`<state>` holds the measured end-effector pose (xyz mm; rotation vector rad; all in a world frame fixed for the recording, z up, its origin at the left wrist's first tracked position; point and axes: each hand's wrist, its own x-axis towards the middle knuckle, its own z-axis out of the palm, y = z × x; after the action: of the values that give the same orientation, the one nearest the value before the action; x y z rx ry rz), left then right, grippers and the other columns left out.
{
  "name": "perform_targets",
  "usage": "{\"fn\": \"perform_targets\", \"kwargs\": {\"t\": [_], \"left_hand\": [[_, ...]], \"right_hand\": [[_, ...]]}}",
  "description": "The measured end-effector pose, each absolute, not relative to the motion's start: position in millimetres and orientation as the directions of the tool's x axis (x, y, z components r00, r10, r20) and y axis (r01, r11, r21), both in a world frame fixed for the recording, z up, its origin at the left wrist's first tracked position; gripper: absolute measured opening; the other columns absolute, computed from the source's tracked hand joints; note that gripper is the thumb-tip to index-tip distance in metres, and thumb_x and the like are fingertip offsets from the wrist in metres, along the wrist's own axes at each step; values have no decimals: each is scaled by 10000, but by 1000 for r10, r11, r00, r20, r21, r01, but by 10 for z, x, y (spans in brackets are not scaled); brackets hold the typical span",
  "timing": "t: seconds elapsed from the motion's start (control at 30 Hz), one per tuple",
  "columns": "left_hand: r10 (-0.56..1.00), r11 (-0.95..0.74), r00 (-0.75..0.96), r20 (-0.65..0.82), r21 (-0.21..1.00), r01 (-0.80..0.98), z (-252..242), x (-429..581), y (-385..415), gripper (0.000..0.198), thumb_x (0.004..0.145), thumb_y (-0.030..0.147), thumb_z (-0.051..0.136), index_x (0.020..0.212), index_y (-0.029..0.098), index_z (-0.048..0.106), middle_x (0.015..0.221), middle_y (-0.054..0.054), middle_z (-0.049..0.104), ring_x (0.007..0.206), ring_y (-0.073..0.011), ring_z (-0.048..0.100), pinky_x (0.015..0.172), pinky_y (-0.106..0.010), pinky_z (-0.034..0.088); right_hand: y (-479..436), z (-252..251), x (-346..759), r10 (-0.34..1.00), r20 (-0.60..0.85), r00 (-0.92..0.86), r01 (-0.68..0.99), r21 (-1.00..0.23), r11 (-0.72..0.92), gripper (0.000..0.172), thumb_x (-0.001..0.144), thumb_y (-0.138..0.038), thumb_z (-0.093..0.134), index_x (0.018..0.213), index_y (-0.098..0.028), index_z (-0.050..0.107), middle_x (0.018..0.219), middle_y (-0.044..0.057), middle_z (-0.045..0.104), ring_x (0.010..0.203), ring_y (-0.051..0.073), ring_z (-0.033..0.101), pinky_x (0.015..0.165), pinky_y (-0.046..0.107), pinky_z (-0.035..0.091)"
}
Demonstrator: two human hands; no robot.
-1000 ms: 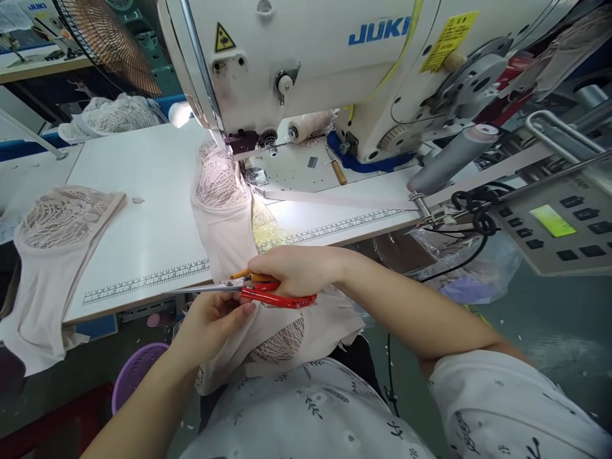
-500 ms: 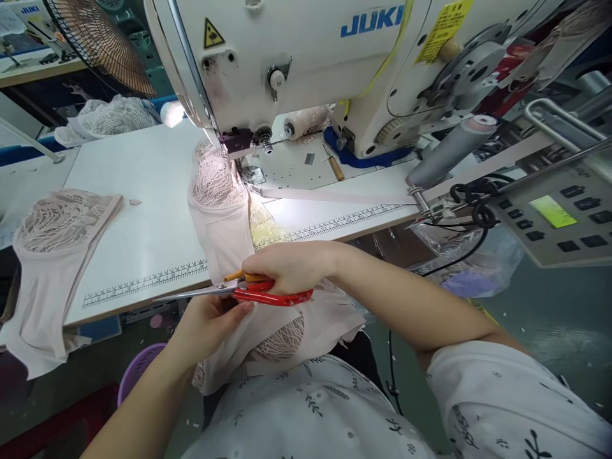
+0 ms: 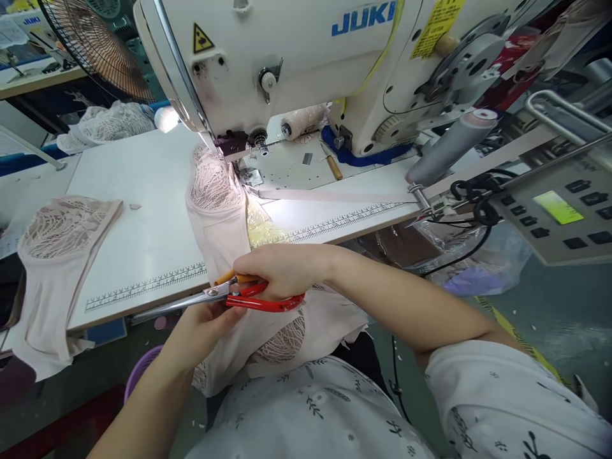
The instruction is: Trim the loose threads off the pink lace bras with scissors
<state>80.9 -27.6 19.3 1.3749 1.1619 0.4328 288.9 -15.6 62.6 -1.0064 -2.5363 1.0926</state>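
Observation:
My right hand [image 3: 275, 271] is closed around the red-handled scissors [image 3: 265, 305], whose long blades point left past the table edge. A short orange piece [image 3: 224, 277] also shows at its fingers; what it is I cannot make out. Below the scissors, my left hand [image 3: 208, 335] pinches the pale pink fabric of a bra, its thumb close beside the scissor handles. This bra [image 3: 220, 236] has a lacy cup lying under the sewing machine head, and its fabric runs down over the table edge. More lacy pink fabric [image 3: 282, 338] lies over my lap.
The white sewing machine [image 3: 296, 57] stands over the table [image 3: 143, 236]. Another pink bra piece [image 3: 57, 255] hangs over the edge at left. A pink strip [image 3: 335, 196] runs right to a metal guide. A control panel [image 3: 568, 217] is at right, a wooden-handled tool [image 3: 333, 167] behind.
My right hand and the scissors have shifted slightly left, and the blade tips have swung lower. My left hand stays at the fabric. The view has moved a little.

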Motion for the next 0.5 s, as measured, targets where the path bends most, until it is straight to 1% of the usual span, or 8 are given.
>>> {"fn": "perform_targets", "kwargs": {"t": [0.13,0.23,0.3,0.37,0.4,0.43,0.47,0.5], "left_hand": [[793,349,380,-476,867,357,76,718,-335,287,642,420,755,687,141,701,575,-1,563,540,-105,411,494,-209,349],[802,345,412,-433,898,271,54,702,-391,304,696,446,717,714,143,701,601,-3,562,570,-110,433,544,-219,376],[822,328,419,-387,922,208,54,696,-424,289,723,440,700,740,151,691,657,-11,586,614,-125,474,583,-228,400],[839,339,384,-385,923,185,44,682,-449,279,731,431,695,734,153,672,665,-10,585,612,-123,483,566,-215,390],[844,352,365,-393,919,176,31,670,-457,286,731,433,693,716,150,658,646,-4,572,588,-114,470,540,-203,372],[848,363,350,-398,917,165,14,658,-463,295,731,438,690,699,148,645,625,4,556,563,-103,452,517,-193,352],[853,370,336,-400,916,153,-7,645,-467,303,730,442,687,686,147,634,606,11,540,541,-93,432,500,-184,332],[858,372,324,-399,917,143,-29,632,-470,303,729,441,685,679,147,628,596,15,531,529,-87,416,490,-179,318]], "right_hand": [[-183,609,2853,674,-39,-738,488,-721,492,256,739,-118,555,673,-208,325,658,-31,469,565,109,408,497,238,298],[-268,540,2836,758,-5,-652,483,-773,411,237,718,-111,574,709,-206,357,682,-27,493,595,120,441,508,231,318],[-381,477,2853,857,55,-512,433,-846,312,206,736,-115,568,773,-205,386,715,-26,510,625,125,470,536,230,349],[-535,410,2898,938,145,-314,336,-907,253,149,799,-176,537,841,-208,398,764,-13,524,657,130,487,575,243,382],[-620,376,2927,955,187,-229,301,-920,252,123,832,-236,516,855,-209,398,789,-1,524,675,135,488,598,256,395],[-707,340,2957,960,215,-181,284,-923,261,147,843,-300,509,839,-208,394,800,9,516,674,137,481,603,264,398],[-792,302,2984,959,199,-202,300,-920,254,192,839,-358,509,815,-206,395,781,10,500,654,137,463,594,269,393],[-871,262,3004,948,160,-274,315,-917,245,240,826,-409,513,789,-205,391,761,10,491,634,137,449,573,268,385]]}}
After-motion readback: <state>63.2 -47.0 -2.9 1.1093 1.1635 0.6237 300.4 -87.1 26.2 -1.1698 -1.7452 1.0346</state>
